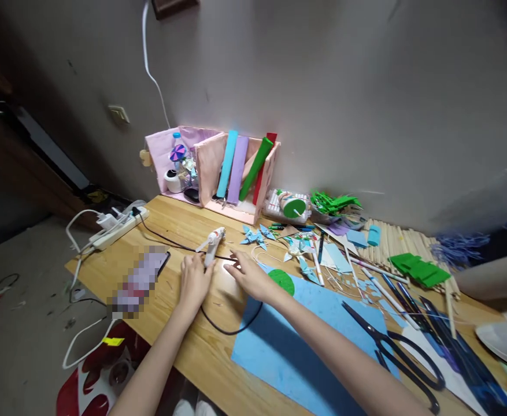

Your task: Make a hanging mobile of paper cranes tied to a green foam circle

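Observation:
My left hand [193,279] rests on the wooden table [184,231] at the handle of a white glue gun [214,242], its fingers curled against the gun's base. My right hand [250,275] lies just to the right of the gun, fingers stretched toward its black cord [218,327], holding nothing that I can make out. A green paper circle [281,281] sits on a blue paper sheet [296,341] right beside my right wrist. Small blue folded paper shapes [255,235] lie just beyond the hands.
A phone [140,280] lies left of my left hand, and a white power strip [117,226] sits at the table's left corner. Black scissors [392,349] lie on the right. A pink box [218,167] with paper rolls stands by the wall. Sticks, pens and green scraps [418,268] clutter the right side.

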A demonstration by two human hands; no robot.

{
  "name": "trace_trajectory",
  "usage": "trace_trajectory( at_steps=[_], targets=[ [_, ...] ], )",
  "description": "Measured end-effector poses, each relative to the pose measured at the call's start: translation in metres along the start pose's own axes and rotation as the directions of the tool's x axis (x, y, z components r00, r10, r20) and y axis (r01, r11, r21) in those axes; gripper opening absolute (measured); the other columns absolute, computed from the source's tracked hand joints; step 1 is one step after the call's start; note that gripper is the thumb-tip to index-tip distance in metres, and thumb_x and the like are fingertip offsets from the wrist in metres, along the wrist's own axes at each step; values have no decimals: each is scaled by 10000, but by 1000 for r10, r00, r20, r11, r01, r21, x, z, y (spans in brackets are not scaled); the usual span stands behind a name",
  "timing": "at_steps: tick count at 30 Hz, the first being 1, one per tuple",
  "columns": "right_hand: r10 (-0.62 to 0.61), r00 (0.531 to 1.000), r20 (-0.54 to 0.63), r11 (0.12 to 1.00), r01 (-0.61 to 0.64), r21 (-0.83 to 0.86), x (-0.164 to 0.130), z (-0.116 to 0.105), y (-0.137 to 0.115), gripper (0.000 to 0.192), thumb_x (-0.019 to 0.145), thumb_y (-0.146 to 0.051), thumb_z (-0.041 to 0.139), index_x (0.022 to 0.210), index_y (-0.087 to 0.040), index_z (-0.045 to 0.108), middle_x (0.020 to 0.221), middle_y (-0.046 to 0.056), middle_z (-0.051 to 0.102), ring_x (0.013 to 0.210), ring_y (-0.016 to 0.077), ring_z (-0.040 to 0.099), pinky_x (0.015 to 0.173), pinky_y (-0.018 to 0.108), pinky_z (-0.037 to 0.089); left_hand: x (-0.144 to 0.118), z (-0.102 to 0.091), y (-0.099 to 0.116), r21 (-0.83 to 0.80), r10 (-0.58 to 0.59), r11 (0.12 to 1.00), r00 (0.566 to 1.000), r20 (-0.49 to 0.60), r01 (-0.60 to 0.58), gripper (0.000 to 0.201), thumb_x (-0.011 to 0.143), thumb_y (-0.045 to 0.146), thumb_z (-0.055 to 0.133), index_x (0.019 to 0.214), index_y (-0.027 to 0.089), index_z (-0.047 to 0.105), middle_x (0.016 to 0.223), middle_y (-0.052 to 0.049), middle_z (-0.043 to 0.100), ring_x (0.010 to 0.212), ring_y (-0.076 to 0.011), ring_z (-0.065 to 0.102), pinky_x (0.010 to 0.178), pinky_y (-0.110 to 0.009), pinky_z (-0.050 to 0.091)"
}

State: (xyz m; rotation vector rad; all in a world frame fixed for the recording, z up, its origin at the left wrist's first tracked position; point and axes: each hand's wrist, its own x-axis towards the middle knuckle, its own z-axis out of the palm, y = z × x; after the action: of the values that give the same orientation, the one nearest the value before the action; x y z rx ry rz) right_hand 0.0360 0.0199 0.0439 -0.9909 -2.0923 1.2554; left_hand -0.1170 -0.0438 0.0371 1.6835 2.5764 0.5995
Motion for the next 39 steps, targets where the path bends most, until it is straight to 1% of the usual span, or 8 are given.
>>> trace_trajectory(
  at_steps=[2,6,12,19,24,27,33,39],
  targets=[
    [11,997,-79,1000,-10,20,17,26,-3,506,796,-407,534,1197,-106,472,1215,186,511,1138,274,470,967,426,343,4,6,0,-10,-7,1000,998,60,8,266,830,307,463,973,113,573,928,-140,557,919,-261,518,828,-371,411],
    [60,988,-145,993,-44,113,45,61,-3,300,825,-344,457,1021,-133,538,1023,130,588,984,241,526,898,401,381,1,10,5,-15,-23,1000,997,80,24,224,846,161,390,967,104,570,920,-140,556,893,-236,518,810,-347,412],
    [128,968,-215,975,-83,208,52,76,-2,227,796,-340,463,917,-157,524,914,87,582,866,219,531,821,371,403,-6,7,8,-52,-21,998,998,61,24,303,875,113,285,974,100,572,939,-143,553,885,-224,512,810,-338,419],
    [168,933,-319,907,-19,422,13,47,-31,346,841,-426,384,1005,-159,531,900,50,618,842,175,573,784,298,443,-31,-34,40,-262,152,950,984,-91,-170,291,822,133,445,1103,156,516,1022,-113,534,983,-250,481,849,-385,425],
    [213,879,-427,771,117,626,-45,-4,-40,374,824,-448,458,1042,-160,558,1005,65,633,918,186,579,794,289,456,-48,-54,83,-464,445,776,892,-75,-426,225,865,207,423,1071,209,513,1045,-84,546,1019,-229,490,870,-379,407],
    [258,798,-544,801,139,583,-79,-35,-18,362,822,-457,475,999,-159,582,994,69,642,919,196,584,786,294,461,-46,-38,109,-587,533,686,846,2,-430,227,909,229,324,1001,210,530,994,-65,571,972,-188,525,836,-322,412],
    [367,632,-683,818,131,560,-139,-78,46,302,839,-428,466,824,-159,604,828,42,648,750,164,591,699,267,458,-9,36,161,-476,437,827,874,213,-299,254,858,350,409,825,156,570,866,-105,611,847,-236,569,709,-325,401],
    [375,670,-641,818,86,568,-180,-87,78,322,840,-419,446,960,-151,580,736,24,606,601,132,521,566,242,421,15,83,187,-548,387,809,893,228,-211,258,785,378,499,657,162,555,643,-51,594,666,-204,580,590,-272,375]
  ],
)
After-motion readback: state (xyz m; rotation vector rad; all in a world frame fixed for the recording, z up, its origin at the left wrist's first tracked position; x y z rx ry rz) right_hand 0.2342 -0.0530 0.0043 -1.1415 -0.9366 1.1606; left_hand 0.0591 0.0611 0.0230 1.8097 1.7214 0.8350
